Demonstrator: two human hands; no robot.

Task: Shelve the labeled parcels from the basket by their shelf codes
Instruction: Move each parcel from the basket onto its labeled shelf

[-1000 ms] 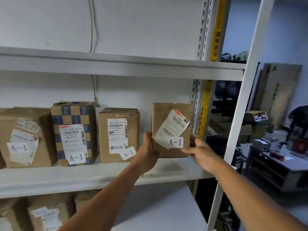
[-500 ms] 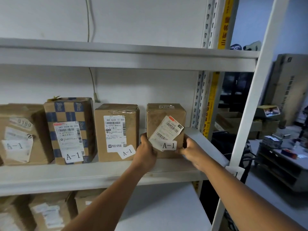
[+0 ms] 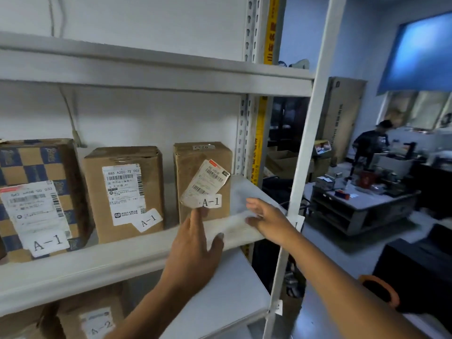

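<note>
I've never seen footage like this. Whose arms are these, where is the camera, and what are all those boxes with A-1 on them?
No machine here: these are a person's two bare arms, filmed by one wide-angle camera worn on their head, looking forward and down. The person is sorting parcels onto a white metal shelf. Three cardboard parcels stand on it in view, each with a tag reading A-1: a blue-checked parcel, a middle parcel and the rightmost parcel. A-1 is probably the shelf's code; a box on the level below reads A-2. Neither hand holds anything now. The left hand is open just in front of the rightmost parcel, fingertips near its tag. The right hand is open at the shelf's edge beside it. That parcel stands on its own.
</note>
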